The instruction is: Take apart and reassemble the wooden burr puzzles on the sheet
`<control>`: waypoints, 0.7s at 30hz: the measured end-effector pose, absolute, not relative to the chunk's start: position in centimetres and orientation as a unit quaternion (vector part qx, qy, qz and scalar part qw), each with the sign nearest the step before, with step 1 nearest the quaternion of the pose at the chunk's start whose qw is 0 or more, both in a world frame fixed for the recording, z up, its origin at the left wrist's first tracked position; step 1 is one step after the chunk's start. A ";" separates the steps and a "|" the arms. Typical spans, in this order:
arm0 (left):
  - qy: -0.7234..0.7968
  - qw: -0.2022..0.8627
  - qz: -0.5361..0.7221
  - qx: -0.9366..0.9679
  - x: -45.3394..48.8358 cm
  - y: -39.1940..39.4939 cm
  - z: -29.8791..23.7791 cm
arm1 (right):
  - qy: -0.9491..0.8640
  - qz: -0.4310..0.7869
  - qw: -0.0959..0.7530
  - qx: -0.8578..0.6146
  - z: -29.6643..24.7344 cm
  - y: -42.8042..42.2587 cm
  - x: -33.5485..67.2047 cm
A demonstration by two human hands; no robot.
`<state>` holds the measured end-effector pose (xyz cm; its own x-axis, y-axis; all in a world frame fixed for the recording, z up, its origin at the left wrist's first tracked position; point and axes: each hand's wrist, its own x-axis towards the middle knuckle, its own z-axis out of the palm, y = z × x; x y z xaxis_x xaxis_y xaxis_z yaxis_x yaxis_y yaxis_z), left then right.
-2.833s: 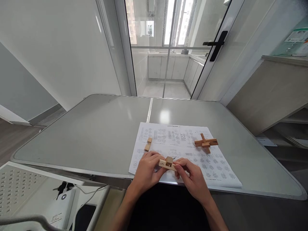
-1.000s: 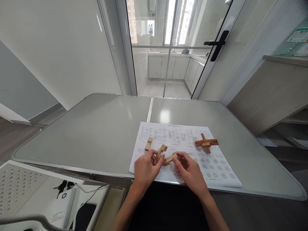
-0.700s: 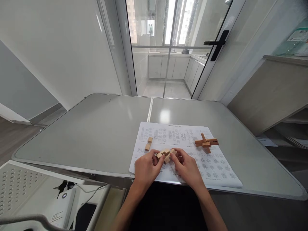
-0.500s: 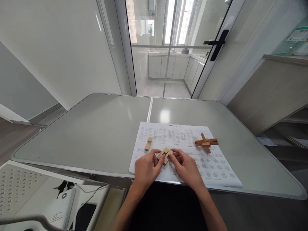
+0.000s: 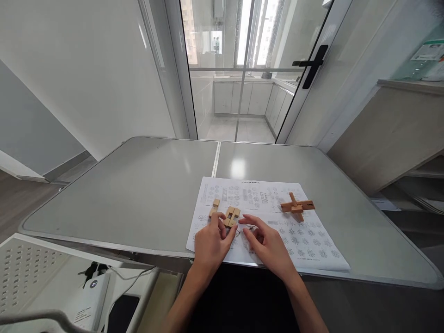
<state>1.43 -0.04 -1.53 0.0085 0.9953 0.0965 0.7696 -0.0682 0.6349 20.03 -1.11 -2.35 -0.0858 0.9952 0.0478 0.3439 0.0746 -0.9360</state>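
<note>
Two pale notched wooden puzzle pieces (image 5: pixel 231 216) lie side by side on a printed instruction sheet (image 5: pixel 312 245). My left hand (image 5: pixel 211 241) pinches them between thumb and fingers at their near end. To their right, my right hand (image 5: pixel 268 244) hovers just above the sheet with fingers stretched out and nothing in them, its fingertips a short way from the pieces. A small separate wooden piece (image 5: pixel 214 208) rests on the sheet just left of the pair. A darker assembled wooden cross (image 5: pixel 297 206) sits on the right part of the sheet.
The sheet lies near the front edge of a grey folding table (image 5: pixel 138 194) with a centre seam. A white perforated stand with a device and cables (image 5: pixel 86 296) is at the lower left. A wooden shelf unit (image 5: pixel 391 134) stands to the right, glass doors behind.
The two pieces, held apart in both hands and then brought together, now rest on the sheet further left. My right hand has let go and opened; my left hand still grips them.
</note>
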 end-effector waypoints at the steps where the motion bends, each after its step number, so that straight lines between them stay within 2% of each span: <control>1: 0.653 0.200 0.262 0.682 1.5 0.0 -1.6 | -0.613 0.407 0.402 -0.545 -2.3 -1.1 20.0; 14: 0.693 0.148 0.089 0.700 2.5 2.3 0.8 | -0.616 0.415 0.395 -0.541 -2.0 -1.1 20.0; 21: 0.670 0.123 0.075 0.728 0.5 5.8 1.4 | -0.615 0.414 0.398 -0.541 -1.9 -1.2 19.9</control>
